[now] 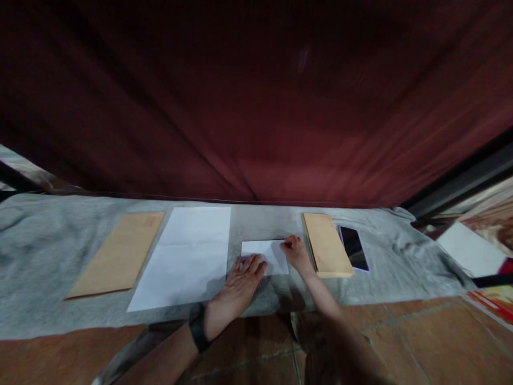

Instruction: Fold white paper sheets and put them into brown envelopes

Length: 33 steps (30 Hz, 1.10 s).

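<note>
A small folded white paper (267,251) lies on a grey cloth (40,256) spread over the floor. My left hand (240,280) rests flat on the paper's near left corner, fingers stretched out. My right hand (295,252) presses on the paper's right edge with its fingers curled down. A large white sheet (188,256) lies just left of my left hand. A stack of brown envelopes (326,243) sits right beside my right hand.
A single brown envelope (120,254) lies at the left of the cloth. A dark phone (353,247) rests right of the envelope stack. A dark red curtain (256,96) hangs behind. Tiled floor (401,337) runs along the near side; papers (468,248) lie at far right.
</note>
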{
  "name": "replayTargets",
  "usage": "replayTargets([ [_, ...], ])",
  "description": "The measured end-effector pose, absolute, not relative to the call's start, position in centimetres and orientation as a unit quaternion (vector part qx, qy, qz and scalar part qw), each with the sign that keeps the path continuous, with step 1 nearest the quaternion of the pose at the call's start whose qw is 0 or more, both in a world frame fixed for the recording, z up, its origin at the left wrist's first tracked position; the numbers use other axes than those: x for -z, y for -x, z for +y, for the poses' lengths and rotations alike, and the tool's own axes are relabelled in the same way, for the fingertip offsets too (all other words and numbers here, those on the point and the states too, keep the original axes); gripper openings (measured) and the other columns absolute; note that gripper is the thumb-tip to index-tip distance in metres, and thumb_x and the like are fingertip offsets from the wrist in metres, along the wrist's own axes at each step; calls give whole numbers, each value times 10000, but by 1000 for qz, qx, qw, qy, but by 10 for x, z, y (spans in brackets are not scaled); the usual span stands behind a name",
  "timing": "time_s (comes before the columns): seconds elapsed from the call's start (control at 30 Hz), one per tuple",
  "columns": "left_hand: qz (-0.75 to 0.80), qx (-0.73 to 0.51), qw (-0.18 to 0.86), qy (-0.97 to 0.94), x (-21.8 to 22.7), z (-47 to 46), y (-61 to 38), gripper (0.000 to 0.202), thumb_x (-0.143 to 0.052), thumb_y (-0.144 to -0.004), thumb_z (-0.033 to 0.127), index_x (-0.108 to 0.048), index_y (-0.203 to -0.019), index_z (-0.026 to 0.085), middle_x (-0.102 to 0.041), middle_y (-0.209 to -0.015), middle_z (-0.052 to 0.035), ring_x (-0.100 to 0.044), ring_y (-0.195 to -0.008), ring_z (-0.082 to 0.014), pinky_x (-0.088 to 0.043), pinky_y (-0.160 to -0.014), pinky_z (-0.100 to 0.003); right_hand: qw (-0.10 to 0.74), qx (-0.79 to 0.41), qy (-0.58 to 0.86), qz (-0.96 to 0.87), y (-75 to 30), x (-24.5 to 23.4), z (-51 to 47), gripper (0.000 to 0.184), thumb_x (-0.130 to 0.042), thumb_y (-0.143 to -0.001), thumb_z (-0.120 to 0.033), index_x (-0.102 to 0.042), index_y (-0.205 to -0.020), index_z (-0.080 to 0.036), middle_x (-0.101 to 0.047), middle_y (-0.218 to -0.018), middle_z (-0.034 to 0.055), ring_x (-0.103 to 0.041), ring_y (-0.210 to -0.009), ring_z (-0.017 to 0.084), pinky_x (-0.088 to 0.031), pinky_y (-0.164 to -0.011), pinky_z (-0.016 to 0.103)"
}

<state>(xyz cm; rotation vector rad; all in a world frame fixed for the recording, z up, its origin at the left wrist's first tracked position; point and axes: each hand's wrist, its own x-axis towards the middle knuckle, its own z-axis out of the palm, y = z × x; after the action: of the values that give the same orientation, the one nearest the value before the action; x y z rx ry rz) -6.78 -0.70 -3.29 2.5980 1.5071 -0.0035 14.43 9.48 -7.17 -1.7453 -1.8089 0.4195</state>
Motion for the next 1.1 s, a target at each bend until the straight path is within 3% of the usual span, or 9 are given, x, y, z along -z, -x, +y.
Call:
replayTargets([
  [0.13, 513, -27, 58, -856, 32, -2, 69, 496, -390, -971, 148, -494, -1447, 242, -479, -1552, -89, -433, -1438, -233, -296, -1211, -500, 288, -175, 655, -677, -146, 67, 93, 117, -553, -815, -212, -670, -818, -206, -702, -797, 41, -658, -786, 203, -496, -717, 283],
  [0.3, 520, -66, 7, -851, 32, 9, 59, 501, -421, -1012, 324, -454, -1479, 144, -365, -1618, -137, -282, -1520, -266, -189, -1253, -520, 286, -193, 666, -661, -145, 62, 93, 113, -560, -836, -226, -665, -872, -205, -714, -802, 32, -675, -775, 194, -477, -669, 259],
  [0.5, 534, -80, 14, -842, 44, 19, 50, 588, -413, -1016, 466, -419, -1507, 143, -355, -1620, -150, -288, -1518, -275, -212, -1243, -503, 307, -225, 668, -639, -143, 66, 99, 171, -515, -856, -250, -656, -933, -191, -710, -779, 23, -663, -696, 186, -476, -621, 260],
  [0.87, 518, -89, -14, -850, 39, 21, 43, 573, -392, -1026, 475, -438, -1493, 146, -352, -1621, -153, -270, -1524, -281, -161, -1254, -523, 296, -254, 634, -668, -149, 60, 115, 80, -540, -817, -220, -617, -811, -197, -675, -754, 18, -622, -693, 179, -454, -629, 267],
  [1.1, 502, -89, -26, -860, 43, 20, 38, 561, -410, -1020, 462, -465, -1484, 152, -377, -1609, -150, -291, -1516, -293, -162, -1257, -538, 230, -225, 641, -696, -145, 48, 110, 82, -561, -867, -189, -638, -891, -180, -695, -819, 37, -643, -775, 179, -432, -664, 251],
])
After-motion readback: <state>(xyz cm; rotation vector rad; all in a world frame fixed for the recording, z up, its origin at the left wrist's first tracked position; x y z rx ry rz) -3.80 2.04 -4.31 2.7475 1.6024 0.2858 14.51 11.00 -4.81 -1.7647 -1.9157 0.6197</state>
